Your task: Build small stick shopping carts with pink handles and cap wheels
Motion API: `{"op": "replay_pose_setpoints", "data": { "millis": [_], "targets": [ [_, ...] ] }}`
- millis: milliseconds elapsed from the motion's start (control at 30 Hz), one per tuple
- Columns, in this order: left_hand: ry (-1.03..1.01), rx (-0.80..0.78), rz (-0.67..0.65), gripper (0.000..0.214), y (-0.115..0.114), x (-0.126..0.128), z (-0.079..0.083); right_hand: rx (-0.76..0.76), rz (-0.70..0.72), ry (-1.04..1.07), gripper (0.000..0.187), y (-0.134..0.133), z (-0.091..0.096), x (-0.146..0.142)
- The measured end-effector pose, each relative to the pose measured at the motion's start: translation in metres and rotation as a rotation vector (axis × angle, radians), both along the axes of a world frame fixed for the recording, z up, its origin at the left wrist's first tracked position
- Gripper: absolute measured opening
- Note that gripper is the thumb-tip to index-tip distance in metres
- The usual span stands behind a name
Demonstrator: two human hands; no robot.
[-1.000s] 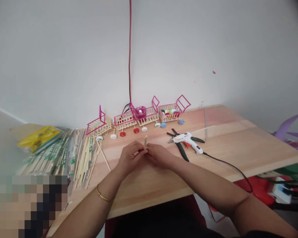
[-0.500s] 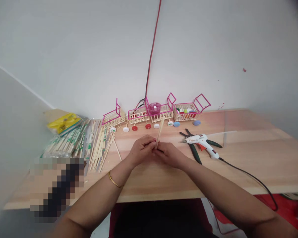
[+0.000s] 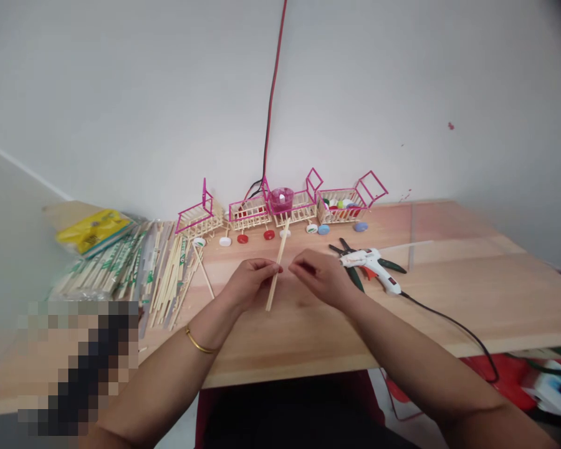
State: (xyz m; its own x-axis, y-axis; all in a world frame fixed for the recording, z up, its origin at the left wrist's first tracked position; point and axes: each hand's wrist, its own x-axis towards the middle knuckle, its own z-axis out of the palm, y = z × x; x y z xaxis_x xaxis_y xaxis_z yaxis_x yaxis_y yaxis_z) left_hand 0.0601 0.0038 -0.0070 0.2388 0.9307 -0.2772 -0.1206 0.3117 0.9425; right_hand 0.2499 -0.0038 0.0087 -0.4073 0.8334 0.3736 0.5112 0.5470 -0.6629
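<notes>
Left hand has some skinny pale sticks pinched at a slant over the counter, right hand is just beside them, and honestly I can't tell if it's gripping anything.

A cable runs down the wall at twelve o'clock; a yellow bag lies at nine, a red mark at two.

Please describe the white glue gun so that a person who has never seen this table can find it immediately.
On the wooden table, look right of the person's right hand. The glue gun lies there across dark pliers. Unlike them, it is mostly white, with an orange trigger and a black cord.
</notes>
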Motion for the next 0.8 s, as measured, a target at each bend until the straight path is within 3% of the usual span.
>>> {"op": "replay_pose_setpoints", "data": {
  "millis": [100,233,400,500,667,800],
  "targets": [
    [0.134,0.052,-0.04,0.023,0.001,-0.003,0.001,0.337,-0.103,-0.039,0.018,0.004,0.006,0.008],
    [0.376,0.203,-0.183,0.022,-0.002,-0.005,0.005,0.5,-0.057,-0.248,0.022,0.003,0.007,0.007],
    [0.623,0.434,-0.298,0.023,-0.002,-0.006,0.007,0.424,0.027,-0.402,0.017,0.002,0.003,0.004],
    [0.7,0.471,-0.333,0.022,-0.003,-0.006,0.011,0.347,0.05,-0.45,0.017,0.002,0.003,0.003],
    [0.556,0.263,-0.391,0.034,-0.005,-0.011,0.02,0.26,0.035,-0.471,0.014,0.002,0.004,0.003],
    [0.373,0.081,-0.296,0.041,-0.002,-0.017,0.025,0.226,-0.051,-0.431,0.017,0.005,0.004,0.007]
  ]
}}
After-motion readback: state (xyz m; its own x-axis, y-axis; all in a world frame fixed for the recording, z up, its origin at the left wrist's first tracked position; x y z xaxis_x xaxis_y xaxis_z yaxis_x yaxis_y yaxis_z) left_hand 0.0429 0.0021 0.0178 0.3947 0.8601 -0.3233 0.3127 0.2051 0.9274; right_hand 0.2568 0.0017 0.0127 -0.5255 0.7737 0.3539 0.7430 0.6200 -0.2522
